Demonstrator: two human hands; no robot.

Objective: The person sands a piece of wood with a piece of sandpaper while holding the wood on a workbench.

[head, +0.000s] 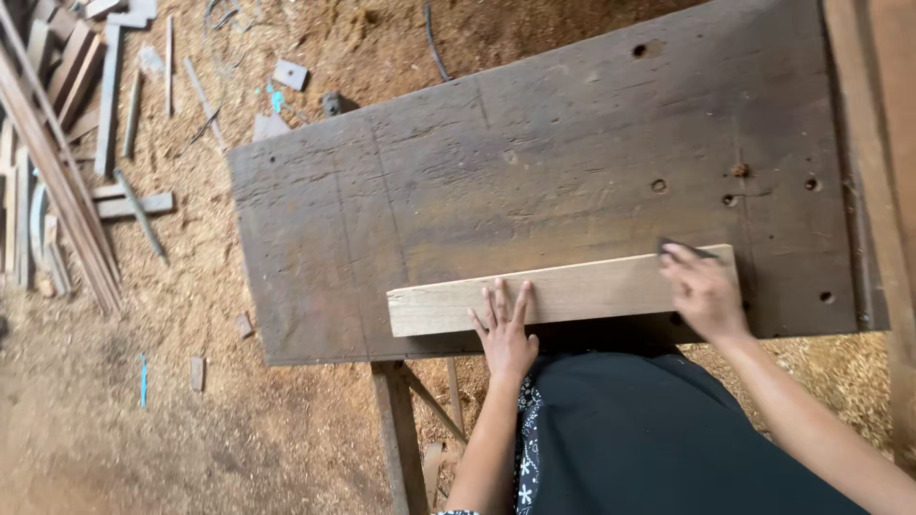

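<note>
A pale wooden plank (572, 291) lies along the near edge of a dark, worn workbench top (534, 181). My left hand (504, 332) rests flat on the plank near its middle, fingers spread. My right hand (701, 291) is on the plank's right end, fingers closed on a small dark object (679, 247) that presses on the plank's far corner; what the object is cannot be told.
The bench top has several drilled holes (658, 185) and a wooden rail (868, 162) at its right side. Sawdust (191, 401) covers the floor. Wood strips and offcuts (67, 153) lie piled at the left. A bench leg (401, 439) stands below the near edge.
</note>
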